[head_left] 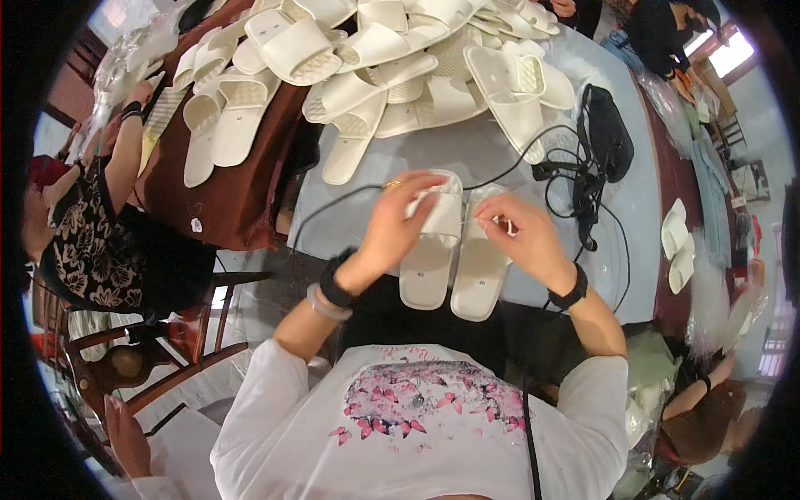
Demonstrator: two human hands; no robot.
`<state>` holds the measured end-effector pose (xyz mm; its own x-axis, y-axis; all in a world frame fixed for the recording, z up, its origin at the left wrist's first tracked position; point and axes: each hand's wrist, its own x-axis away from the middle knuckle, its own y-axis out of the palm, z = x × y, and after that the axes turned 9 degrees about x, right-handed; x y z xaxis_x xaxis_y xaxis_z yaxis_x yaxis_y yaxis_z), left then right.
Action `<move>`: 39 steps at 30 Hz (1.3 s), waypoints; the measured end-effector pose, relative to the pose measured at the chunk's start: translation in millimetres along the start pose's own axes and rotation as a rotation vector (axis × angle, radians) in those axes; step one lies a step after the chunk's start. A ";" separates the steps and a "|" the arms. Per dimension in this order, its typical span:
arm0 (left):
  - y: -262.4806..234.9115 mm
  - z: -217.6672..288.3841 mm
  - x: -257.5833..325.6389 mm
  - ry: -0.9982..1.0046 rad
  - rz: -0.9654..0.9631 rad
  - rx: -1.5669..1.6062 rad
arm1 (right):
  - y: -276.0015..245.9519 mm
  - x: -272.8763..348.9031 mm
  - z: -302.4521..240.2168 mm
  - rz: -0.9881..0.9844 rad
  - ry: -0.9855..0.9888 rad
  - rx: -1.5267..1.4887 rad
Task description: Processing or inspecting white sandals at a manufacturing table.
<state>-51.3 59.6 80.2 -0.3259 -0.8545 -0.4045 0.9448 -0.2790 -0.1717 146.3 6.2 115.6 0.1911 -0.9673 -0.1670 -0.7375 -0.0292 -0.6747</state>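
A pair of cream slippers lies side by side at the table's near edge, toes away from me. My left hand is over the strap of the left slipper, its thumb and forefinger apart; its other fingers are partly hidden. Above the strap of the right slipper, my right hand is closed in a pinch. A thin pale strand seems to run by its fingertips, too fine to name. Both wrists wear black bands.
A heap of cream slippers covers the far side of the grey-blue table. A black pouch with tangled cables lies right. More slippers sit farther right. People sit at left and right; a wooden chair stands left.
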 end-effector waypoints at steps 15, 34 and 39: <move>38.4 -22.2 -11.8 -0.056 -0.584 0.112 | 6.8 45.1 25.9 0.142 0.163 -0.302; 45.6 -7.1 54.5 -0.116 -0.380 0.100 | -1.2 46.5 22.2 -0.196 0.234 -0.178; 51.4 -17.5 66.5 -0.071 -0.304 -0.153 | -5.9 16.9 61.3 -0.048 0.123 -0.003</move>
<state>-25.0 -3.9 28.7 -0.5833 -0.7723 -0.2514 0.7871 -0.4611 -0.4098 193.6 5.5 72.7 0.1457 -0.9883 -0.0454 -0.7314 -0.0767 -0.6776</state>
